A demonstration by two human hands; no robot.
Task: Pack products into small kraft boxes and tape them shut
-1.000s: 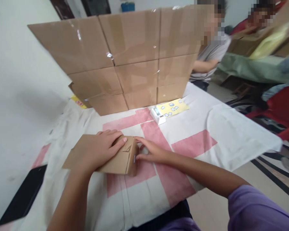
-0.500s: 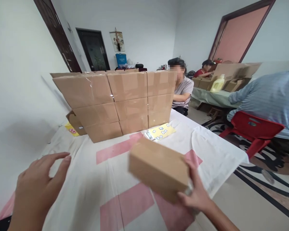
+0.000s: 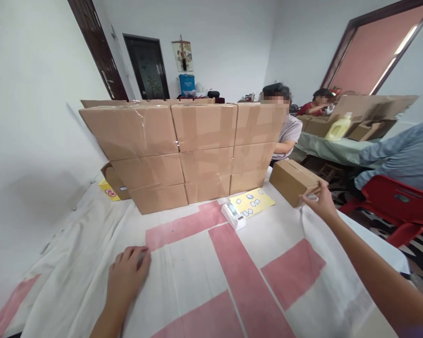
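My right hand [image 3: 320,202] grips the near end of a small brown cardboard box [image 3: 292,180], thumb on one side and fingers on the other. The box is at the table's right edge, close to the stack of boxes; whether it touches the cloth I cannot tell. My left hand [image 3: 129,267] rests on the tablecloth [image 3: 183,267] with loosely bent fingers, a gap between thumb and forefinger, and no object visible in it. Between the hands, farther back, are a small white device [image 3: 233,215] and a yellow sheet with printed shapes [image 3: 253,203].
A wall of stacked cardboard boxes [image 3: 183,155] spans the table's far side. Behind its right end sits a person [image 3: 291,131]. A yellow packet [image 3: 109,189] lies at the left. To the right stand a red chair [image 3: 400,202] and another table with a yellow jug [image 3: 338,127].
My right hand has carried the box away from me and rightward, uncovering the white device. My left hand has come down onto the cloth. The view has shifted slightly.
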